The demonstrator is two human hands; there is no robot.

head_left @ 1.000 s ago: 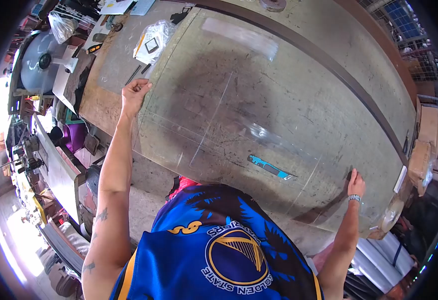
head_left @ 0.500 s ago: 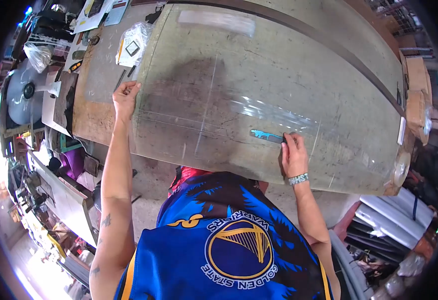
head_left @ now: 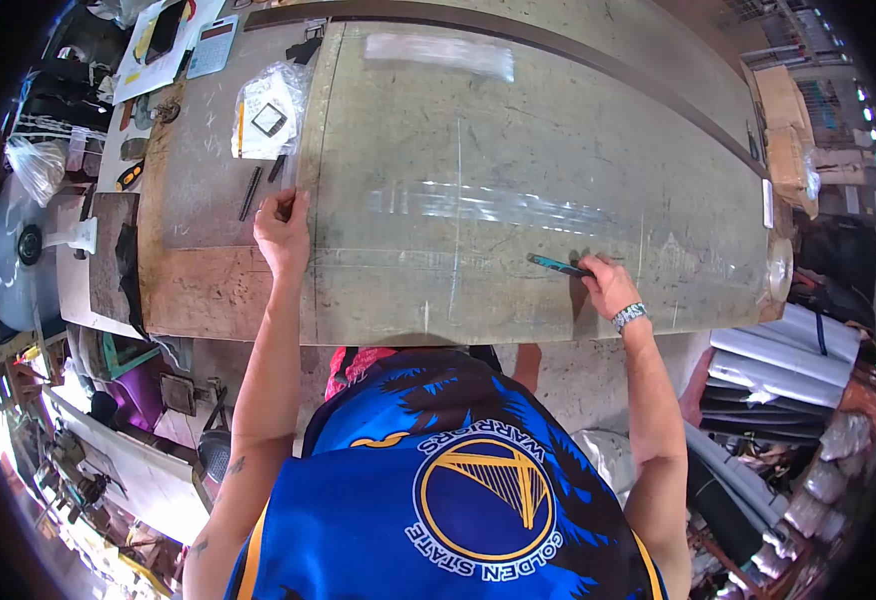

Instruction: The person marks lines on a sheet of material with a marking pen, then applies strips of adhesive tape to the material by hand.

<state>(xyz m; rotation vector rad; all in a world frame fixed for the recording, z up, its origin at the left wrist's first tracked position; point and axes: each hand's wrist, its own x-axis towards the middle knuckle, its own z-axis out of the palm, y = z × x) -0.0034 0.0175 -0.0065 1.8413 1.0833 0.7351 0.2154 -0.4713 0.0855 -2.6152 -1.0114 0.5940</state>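
Observation:
A clear plastic sheet (head_left: 548,120) with shiny streaks lies over the worktable. At its left edge, my left hand (head_left: 283,235) is closed in a pinch, thumb and fingers together on the sheet's border. My right hand (head_left: 613,288) is closed around the end of a slim teal-and-black cutter knife (head_left: 558,264), whose other end points left over the sheet. Just above my left hand lie two dark pen-like sticks (head_left: 251,193) and a clear bag (head_left: 271,112) with a white card in it.
A long dark strip (head_left: 558,70) runs along the sheet's far side. A calculator (head_left: 214,46) and an orange-black cutter (head_left: 131,177) sit at the left. A fan (head_left: 28,243) stands beyond the table's left end. Cardboard boxes (head_left: 786,120) and rolls (head_left: 788,345) are at the right.
The camera view has shifted and tilted. The cutter knife has turned in my right hand and now shows a thinner side. My left hand still pinches at the sheet's left edge.

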